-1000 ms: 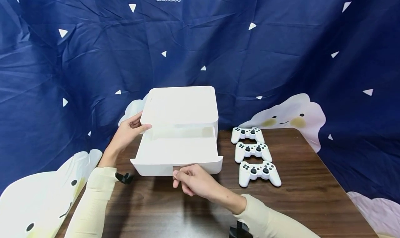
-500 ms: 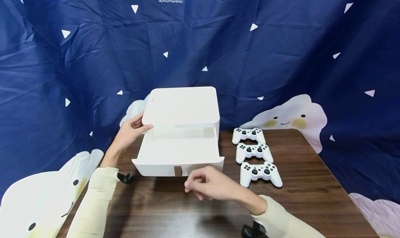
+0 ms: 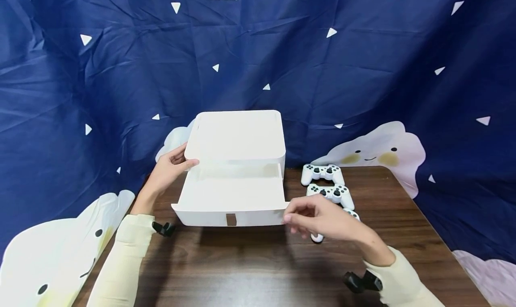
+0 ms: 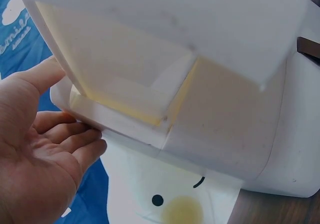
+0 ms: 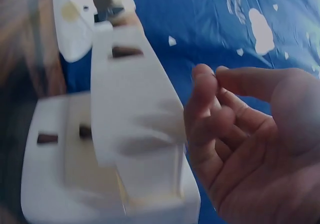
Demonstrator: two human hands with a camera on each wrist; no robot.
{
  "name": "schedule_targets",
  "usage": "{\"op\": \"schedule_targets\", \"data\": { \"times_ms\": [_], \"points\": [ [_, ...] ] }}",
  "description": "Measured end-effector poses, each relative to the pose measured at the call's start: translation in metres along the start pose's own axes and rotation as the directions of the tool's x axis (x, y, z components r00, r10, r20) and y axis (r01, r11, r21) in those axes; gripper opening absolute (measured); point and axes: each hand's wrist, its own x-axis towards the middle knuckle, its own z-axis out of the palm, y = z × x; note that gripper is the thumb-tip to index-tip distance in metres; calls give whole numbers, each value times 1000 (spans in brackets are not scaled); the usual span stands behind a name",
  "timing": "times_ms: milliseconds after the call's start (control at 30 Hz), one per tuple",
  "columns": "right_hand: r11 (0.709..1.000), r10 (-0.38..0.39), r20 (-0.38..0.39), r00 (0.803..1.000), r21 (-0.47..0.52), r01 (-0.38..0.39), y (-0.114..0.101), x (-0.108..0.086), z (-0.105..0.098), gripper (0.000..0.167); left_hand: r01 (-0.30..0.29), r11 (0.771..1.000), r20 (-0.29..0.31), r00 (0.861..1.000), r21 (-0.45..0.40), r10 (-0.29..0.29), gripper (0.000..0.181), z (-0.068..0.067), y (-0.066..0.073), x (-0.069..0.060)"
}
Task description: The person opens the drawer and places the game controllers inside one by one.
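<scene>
A white drawer box point(image 3: 238, 134) stands at the back of the table with one drawer point(image 3: 235, 192) pulled out; nothing lies on the drawer's visible floor. My left hand point(image 3: 163, 172) holds the box at its left front corner, thumb at the front edge, fingers along the side; in the left wrist view that hand point(image 4: 45, 144) is palm up beside the box. Off the drawer's right front corner, my right hand point(image 3: 322, 217) hovers empty, fingers loosely curled. The right wrist view shows thumb and index tips of that hand point(image 5: 250, 134) meeting. A brown pull tab point(image 3: 231, 219) hangs on the drawer front.
White game controllers stand in a column right of the box: the rear one point(image 3: 322, 174), the middle one point(image 3: 333, 195) and the front one point(image 3: 317, 238), partly hidden by my right hand. Behind the wooden table point(image 3: 403, 235) hangs a blue patterned cloth point(image 3: 250, 42).
My right hand has let go of the brown tab and moved right, towards the controllers. My left hand stays on the box, and the drawer remains pulled out.
</scene>
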Motion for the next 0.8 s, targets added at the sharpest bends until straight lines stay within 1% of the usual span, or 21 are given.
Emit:
{"op": "schedule_targets", "data": {
  "times_ms": [133, 267, 433, 567, 800],
  "points": [
    [996, -53, -48, 997, -72, 50, 14, -11, -21, 10, -2, 1000, 2, 1000, 3, 2, 88, 0, 1, 0],
    [992, -73, -115, 991, -113, 60, 32, -23, -38, 11, -1, 1000, 0, 1000, 0, 1, 88, -1, 0, 1],
    [992, -69, -196, 978, -115, 47, 51, -37, -55, 10, -3, 1000, -1, 1000, -7, 3, 88, -1, -1, 1],
    [994, -62, -228, 972, -101, 40, 66, -47, -67, 13, 1, 1000, -2, 1000, -23, -1, 89, -1, -2, 1],
    [990, -42, -293, 955, -140, 0, 99, -61, -81, 18, 8, 1000, 1, 1000, -11, -8, 89, -1, -1, 1]
  ]
}}
